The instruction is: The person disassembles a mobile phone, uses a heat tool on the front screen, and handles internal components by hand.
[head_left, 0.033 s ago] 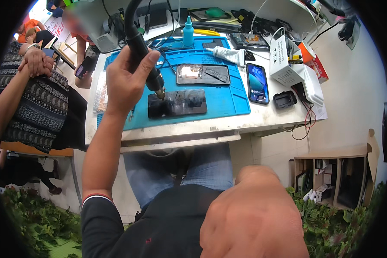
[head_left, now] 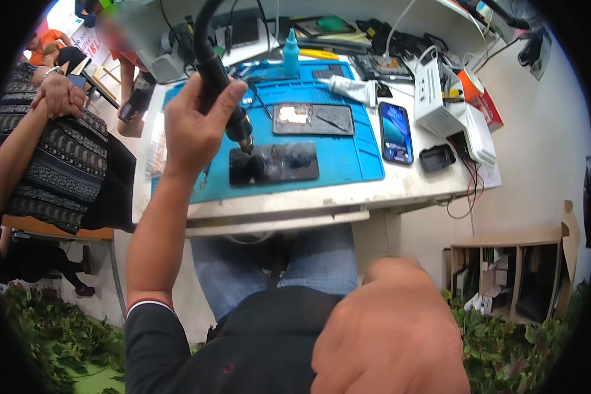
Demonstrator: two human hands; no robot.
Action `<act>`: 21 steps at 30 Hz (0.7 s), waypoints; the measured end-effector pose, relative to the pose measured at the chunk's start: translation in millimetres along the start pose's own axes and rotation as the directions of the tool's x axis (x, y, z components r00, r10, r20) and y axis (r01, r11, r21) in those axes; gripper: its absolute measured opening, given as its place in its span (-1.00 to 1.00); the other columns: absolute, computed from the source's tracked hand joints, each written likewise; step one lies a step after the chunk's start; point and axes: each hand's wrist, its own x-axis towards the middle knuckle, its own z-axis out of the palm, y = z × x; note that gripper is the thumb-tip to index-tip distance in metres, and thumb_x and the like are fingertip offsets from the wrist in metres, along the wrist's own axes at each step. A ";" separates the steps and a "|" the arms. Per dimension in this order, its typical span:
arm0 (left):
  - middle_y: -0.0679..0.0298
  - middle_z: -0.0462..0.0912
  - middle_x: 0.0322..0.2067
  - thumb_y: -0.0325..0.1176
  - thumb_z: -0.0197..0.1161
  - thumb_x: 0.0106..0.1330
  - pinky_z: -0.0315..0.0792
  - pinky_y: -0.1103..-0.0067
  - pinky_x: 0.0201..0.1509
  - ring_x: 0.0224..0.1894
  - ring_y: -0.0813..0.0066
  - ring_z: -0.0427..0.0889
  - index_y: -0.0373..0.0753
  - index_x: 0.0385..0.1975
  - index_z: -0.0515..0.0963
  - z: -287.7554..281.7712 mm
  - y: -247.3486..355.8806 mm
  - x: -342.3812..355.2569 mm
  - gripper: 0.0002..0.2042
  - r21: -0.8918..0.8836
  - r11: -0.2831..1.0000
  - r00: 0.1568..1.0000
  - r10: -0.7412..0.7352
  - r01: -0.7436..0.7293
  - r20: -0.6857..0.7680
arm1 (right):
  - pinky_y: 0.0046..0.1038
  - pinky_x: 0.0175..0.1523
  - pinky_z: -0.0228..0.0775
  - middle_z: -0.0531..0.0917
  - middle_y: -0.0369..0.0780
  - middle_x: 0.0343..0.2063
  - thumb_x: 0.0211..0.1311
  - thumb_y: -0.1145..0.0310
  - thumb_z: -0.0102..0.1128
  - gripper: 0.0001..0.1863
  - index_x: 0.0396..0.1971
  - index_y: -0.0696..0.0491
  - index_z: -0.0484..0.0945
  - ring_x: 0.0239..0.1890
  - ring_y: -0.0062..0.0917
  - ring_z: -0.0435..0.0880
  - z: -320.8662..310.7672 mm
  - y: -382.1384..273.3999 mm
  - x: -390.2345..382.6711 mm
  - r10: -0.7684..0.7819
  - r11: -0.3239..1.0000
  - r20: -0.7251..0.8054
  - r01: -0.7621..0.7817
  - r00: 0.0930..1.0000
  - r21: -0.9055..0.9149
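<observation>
Phone: a dark phone (head_left: pixel 274 163) lies flat on the blue mat (head_left: pixel 354 164), near the front edge of the table (head_left: pixel 295 203), its long axis running left to right.
Tool: a black hot-air wand (head_left: pixel 220 82) with a thick hose rising out of the top of the view; its metal tip points down at the phone's left end, just above or touching it, I cannot tell which.
Left hand: the left hand (head_left: pixel 194 125) is wrapped around the wand, fingers and thumb pressed tight on the handle.
Right hand: the right hand (head_left: pixel 391 335) hangs low, close to the camera and well apart from the table; it looks loosely curled, and whether it holds anything I cannot tell.
Nearer hand: the left one, directly above and left of the phone.
Direction: from the grip, the phone stretches away to the right and slightly toward the person.
Room: bare mat lies right of the phone; behind it an opened phone (head_left: pixel 313 119) lies parallel.
Edges: a lit phone (head_left: pixel 396 132) lies lengthwise on the mat's right edge, a white box (head_left: pixel 435 92) beyond it.
Nearby: another person's forearm (head_left: pixel 20 157) is at far left, clear of the table.
</observation>
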 end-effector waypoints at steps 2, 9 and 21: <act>0.39 0.71 -0.34 -0.18 0.52 0.58 0.47 0.66 -0.15 -0.28 0.70 0.61 -0.33 -0.08 0.70 -7.6 0.1 -0.4 -0.70 0.049 0.998 0.999 0.030 -0.028 -0.037 | -0.28 -0.59 0.24 0.57 -0.21 -0.61 0.41 0.25 0.36 -0.77 -0.10 0.06 0.81 -0.69 -0.47 0.49 -18.8 -9.2 3.3 0.082 0.920 -0.075 -0.105 0.994 -0.378; 0.38 0.70 -0.42 -0.15 0.56 0.54 0.46 0.64 -0.22 -0.35 0.70 0.60 -0.31 -0.12 0.68 -18.3 5.2 -19.2 -0.68 0.060 0.998 1.000 -0.007 0.008 -0.006 | -0.42 -0.20 0.54 0.71 -0.18 -0.30 0.32 0.67 0.23 -0.39 0.39 0.11 0.66 -0.36 -0.48 0.66 -142.3 -3.6 -58.0 0.304 0.094 -0.565 -0.614 0.767 -0.784; 0.37 0.70 -0.28 -0.24 0.52 0.59 0.49 0.67 -0.14 -0.26 0.69 0.62 -0.32 0.01 0.67 64.1 16.0 -18.0 -0.72 -0.156 0.987 0.995 -0.012 0.028 0.102 | -0.28 -0.07 0.64 0.75 -0.10 -0.19 0.34 0.58 0.32 -0.72 0.03 0.17 0.74 -0.13 -0.24 0.80 -182.9 38.3 -99.7 0.020 0.102 -0.649 -0.647 0.760 -0.755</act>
